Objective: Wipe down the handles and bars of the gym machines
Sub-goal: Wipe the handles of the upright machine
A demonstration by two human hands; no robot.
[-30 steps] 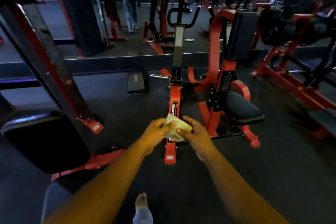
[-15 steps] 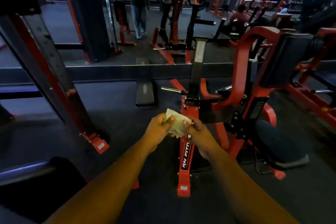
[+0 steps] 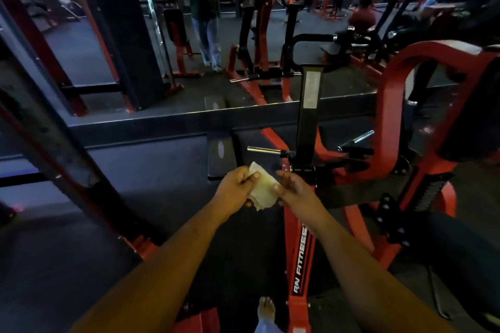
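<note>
Holding cloth (image 3: pixel 262 190) w/ both hands; frame (image 3: pixel 301 265) reads "RN FITNESS".

The person has walked closer to the red machine (image 3: pixel 300 257): its long floor rail, which a second ago ended short of the hands, now runs down to the bottom edge of the frame under the right forearm. The black upright post (image 3: pixel 308 116) stands larger at centre right. The cloth (image 3: pixel 261 192) has been opened out, hanging wider and lower between the left hand (image 3: pixel 235 189) and right hand (image 3: pixel 295 192). The black pad at lower left has left the frame.
</note>
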